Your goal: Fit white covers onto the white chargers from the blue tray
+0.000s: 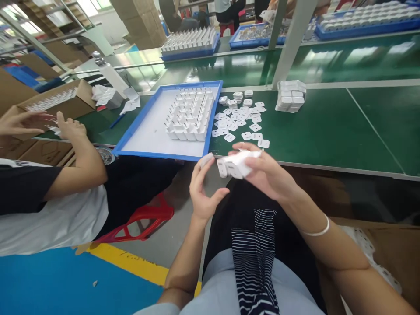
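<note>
My right hand [269, 175] grips a pair of white plastic housings [234, 165] side by side, above my lap just off the bench edge. Slots show in their near ends, and motion blurs them slightly. To the left, my left hand [205, 192] is raised with thumb spread away from the fingers. A small white piece [206, 160] sits at its fingertips; how it is held is partly hidden. Beyond both hands, loose white slotted covers [238, 120] lie scattered on the green bench. A blue-rimmed tray [138, 127] holds rows of white housings with metal pins [188, 114] standing up.
A stack of white housings [291, 96] stands on the bench [331, 131] at right. A co-worker's hands [70, 127] work at left, near a cardboard box [82, 98] of white parts. Farther back are more blue trays [367, 28]. A red stool [147, 218] stands left.
</note>
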Action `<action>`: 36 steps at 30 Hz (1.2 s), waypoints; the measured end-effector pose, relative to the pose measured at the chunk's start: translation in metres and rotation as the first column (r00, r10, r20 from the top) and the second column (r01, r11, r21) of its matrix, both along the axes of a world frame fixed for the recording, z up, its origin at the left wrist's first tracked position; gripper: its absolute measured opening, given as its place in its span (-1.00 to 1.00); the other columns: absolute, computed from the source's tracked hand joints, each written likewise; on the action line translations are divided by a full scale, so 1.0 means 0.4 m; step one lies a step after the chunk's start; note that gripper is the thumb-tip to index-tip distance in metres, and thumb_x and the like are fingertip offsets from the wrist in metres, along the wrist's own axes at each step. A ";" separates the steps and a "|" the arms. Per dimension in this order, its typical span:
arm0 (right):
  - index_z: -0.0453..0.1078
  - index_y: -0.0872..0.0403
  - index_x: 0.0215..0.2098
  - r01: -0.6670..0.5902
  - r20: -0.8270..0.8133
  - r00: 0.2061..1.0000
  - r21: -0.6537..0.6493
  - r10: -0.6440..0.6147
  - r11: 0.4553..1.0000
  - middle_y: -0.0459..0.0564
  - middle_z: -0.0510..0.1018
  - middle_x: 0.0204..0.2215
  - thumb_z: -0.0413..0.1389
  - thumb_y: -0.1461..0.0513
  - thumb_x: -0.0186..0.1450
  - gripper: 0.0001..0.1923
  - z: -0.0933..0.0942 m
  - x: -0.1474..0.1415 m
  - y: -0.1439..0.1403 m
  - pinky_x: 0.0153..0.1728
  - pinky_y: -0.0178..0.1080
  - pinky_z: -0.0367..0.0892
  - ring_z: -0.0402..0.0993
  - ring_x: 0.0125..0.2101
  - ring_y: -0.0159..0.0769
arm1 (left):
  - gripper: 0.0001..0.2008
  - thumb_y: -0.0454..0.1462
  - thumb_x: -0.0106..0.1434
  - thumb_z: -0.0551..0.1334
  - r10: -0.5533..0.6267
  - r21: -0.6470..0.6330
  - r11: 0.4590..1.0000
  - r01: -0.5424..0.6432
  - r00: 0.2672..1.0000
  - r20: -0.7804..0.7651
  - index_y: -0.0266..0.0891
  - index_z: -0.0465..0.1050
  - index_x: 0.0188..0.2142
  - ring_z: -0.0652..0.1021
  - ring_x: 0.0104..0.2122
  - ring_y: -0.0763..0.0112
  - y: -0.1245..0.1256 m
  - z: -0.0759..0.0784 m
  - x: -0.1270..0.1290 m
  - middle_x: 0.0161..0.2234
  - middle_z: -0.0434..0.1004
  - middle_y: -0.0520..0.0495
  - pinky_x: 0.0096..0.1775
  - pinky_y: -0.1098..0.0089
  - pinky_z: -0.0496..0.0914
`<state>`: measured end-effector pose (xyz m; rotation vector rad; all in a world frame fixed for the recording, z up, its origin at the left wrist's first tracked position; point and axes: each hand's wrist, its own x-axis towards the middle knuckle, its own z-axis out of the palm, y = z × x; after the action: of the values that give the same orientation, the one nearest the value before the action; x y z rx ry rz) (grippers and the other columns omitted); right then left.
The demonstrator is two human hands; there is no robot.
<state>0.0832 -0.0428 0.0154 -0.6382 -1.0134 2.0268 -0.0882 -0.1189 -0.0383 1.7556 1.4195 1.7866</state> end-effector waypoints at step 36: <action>0.31 -0.01 0.14 -0.094 0.460 0.804 0.725 -0.378 0.682 0.13 0.36 0.22 0.27 0.12 0.19 -0.44 -0.028 -0.086 0.140 0.11 0.05 0.37 0.38 0.14 -0.04 | -0.43 0.09 0.33 0.22 0.218 -0.504 0.863 -0.032 0.924 0.314 -0.17 0.40 0.19 0.44 0.25 0.03 0.166 0.141 -0.166 0.29 0.32 -0.21 0.21 0.13 0.40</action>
<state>0.0486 0.0130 0.0043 -0.8711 -1.9189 1.0910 -0.1547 -0.0524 0.0180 1.0348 1.6638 1.5160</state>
